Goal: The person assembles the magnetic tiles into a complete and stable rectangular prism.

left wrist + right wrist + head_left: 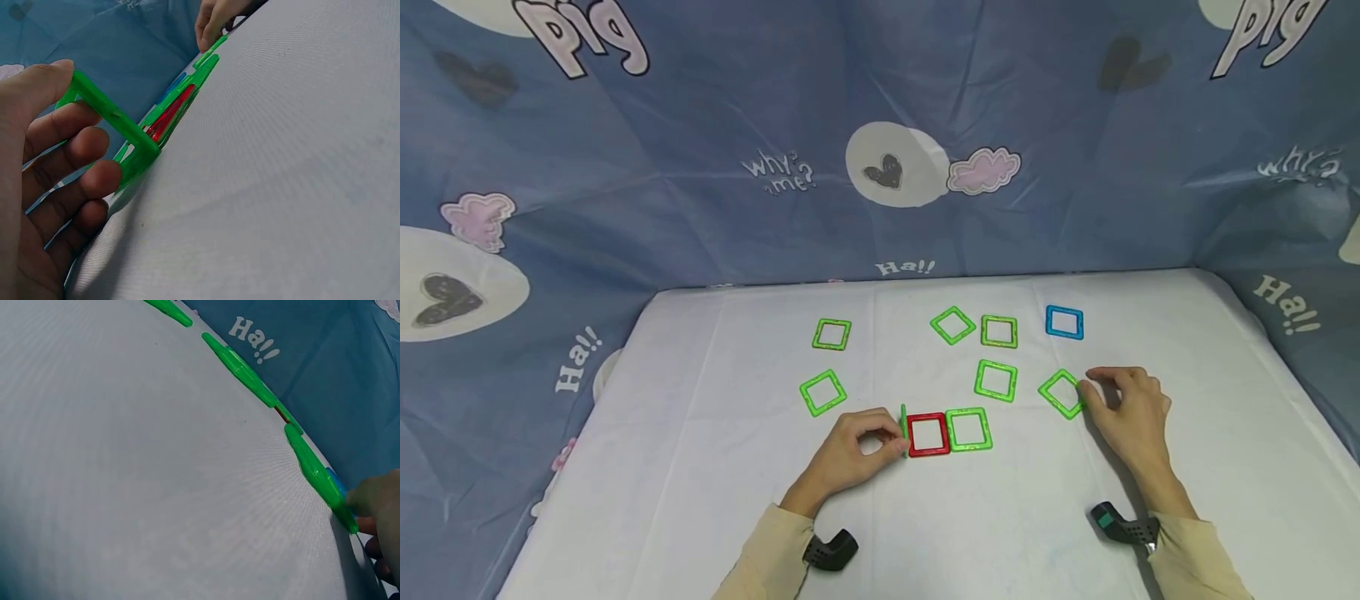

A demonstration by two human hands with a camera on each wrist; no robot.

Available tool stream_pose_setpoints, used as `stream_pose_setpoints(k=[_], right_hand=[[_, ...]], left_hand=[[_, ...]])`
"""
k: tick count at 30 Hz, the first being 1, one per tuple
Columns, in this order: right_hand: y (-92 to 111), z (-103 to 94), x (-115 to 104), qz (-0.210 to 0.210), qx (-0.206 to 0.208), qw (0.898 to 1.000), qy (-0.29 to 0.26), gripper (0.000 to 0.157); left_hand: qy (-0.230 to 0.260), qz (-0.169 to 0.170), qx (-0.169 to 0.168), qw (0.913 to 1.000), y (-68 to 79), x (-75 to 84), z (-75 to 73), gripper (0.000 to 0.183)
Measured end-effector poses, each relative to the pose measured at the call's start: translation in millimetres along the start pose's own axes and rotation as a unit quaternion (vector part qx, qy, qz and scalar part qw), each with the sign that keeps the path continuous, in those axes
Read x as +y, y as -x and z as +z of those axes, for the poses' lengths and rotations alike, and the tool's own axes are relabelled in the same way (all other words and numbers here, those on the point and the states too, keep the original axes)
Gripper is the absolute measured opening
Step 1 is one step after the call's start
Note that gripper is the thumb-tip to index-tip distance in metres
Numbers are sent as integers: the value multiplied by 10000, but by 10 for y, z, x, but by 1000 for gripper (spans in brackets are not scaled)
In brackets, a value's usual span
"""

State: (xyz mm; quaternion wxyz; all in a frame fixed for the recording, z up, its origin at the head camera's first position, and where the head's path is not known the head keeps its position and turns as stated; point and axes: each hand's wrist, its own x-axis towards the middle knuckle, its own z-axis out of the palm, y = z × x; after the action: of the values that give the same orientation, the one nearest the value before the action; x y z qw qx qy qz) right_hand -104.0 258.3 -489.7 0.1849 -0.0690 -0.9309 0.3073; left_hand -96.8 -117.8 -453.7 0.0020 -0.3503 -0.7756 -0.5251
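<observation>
Lettering (906,267) on cloth (737,233) — "Ha!!", "pig" — beyond hands (848,450) at green frames (115,115).

A white cloth (1030,525) is lying beneath the grip, while a blue printed curtain (880,83) is hanging beyond it and to both sides.

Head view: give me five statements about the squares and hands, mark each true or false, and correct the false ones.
1. The left hand pinches an upright green square. True.
2. The red square lies apart from all others. False: it lies against a flat green square.
3. The blue square lies farther off than both hands. True.
4. The right hand touches the blue square. False: it is at another green square.
5. Only one square is red. True.
</observation>
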Motion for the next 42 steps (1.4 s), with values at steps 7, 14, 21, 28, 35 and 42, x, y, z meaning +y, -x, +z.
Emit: stream_pose_setpoints(k=[7,14,21,28,35,42], right_hand=[[11,5,-17,-68,-6,10000,-33,24],[7,-10,-34,-40,76,9999,-118,15],[4,4,-25,-96,23,9999,-78,19],[11,-2,-26,-62,33,10000,-27,15],[26,1,-19,-103,-46,9997,-210,17],[19,18,14,-183,214,9954,-921,20]], left_hand=[[-43,-87,11,10000,18,-2,0,6],[-26,-78,-22,10000,-2,-2,5,5],[-42,-57,-22,10000,-2,-1,4,5],[-20,-92,-37,9999,-2,0,8,5],[-14,-89,-46,9999,-3,9,10,5],[-14,-52,-65,10000,1,1,5,5]])
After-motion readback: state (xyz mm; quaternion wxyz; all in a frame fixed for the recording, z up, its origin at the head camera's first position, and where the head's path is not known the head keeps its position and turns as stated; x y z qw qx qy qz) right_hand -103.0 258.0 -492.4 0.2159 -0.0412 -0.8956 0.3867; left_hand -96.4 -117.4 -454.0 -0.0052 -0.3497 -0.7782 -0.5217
